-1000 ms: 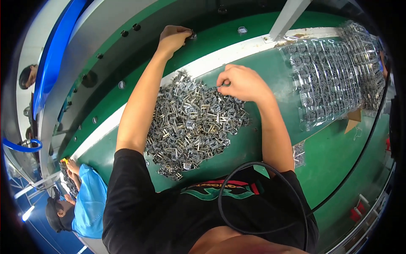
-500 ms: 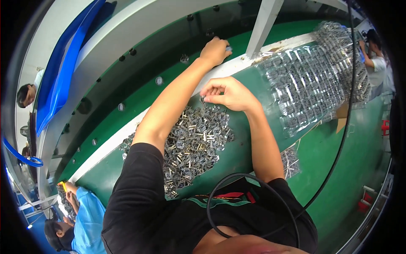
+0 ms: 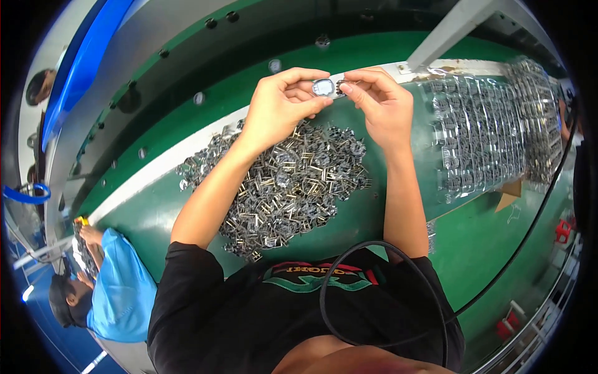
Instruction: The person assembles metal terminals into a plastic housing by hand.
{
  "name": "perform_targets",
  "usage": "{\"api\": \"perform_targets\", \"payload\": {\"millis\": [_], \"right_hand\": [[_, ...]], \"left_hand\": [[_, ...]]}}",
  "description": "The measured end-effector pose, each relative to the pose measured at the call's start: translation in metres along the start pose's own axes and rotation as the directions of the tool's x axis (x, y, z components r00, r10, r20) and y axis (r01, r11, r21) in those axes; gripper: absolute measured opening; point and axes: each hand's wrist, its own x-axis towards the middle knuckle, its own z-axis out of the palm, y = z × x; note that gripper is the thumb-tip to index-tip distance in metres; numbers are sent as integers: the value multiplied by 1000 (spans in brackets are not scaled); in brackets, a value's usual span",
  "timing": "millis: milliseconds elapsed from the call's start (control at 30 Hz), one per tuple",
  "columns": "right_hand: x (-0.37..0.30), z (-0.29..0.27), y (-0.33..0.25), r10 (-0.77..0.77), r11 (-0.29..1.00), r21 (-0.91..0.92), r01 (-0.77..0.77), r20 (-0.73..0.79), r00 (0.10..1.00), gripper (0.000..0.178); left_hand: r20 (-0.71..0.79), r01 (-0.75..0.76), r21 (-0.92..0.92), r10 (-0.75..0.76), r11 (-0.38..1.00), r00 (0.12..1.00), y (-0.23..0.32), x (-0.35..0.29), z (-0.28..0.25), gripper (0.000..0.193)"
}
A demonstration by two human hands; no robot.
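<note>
In front of me, above the far edge of the pile, my two hands meet closely. My left hand pinches a small round part, pale grey inside with a darker rim, between thumb and fingers. Just to its right, my right hand grips a small dark piece at its fingertips; its exact kind is too small to tell. The two pieces are very close together, and whether they touch is unclear. Below them spreads a heap of small metal-pronged parts on the green tabletop.
Beyond a white rail, a green conveyor belt carries spaced round parts. Clear plastic trays full of parts lie at right. A black cable loops before my chest. A co-worker in blue sits at left; another person is partly visible at far right.
My left hand has come back from the conveyor belt with the round part. My right hand has lifted from the heap's edge to meet it. The view has shifted.
</note>
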Motion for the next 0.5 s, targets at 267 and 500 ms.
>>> {"api": "perform_targets", "payload": {"millis": [267,500], "right_hand": [[-6,19,-11,-249,867,-410,282,132,959,12],[-8,23,-6,-269,831,-464,305,143,952,14]], "left_hand": [[-2,-85,216,87,973,996,-7,-17,-3,33],[-29,-75,232,84,970,996,-12,-16,-2,34]]}}
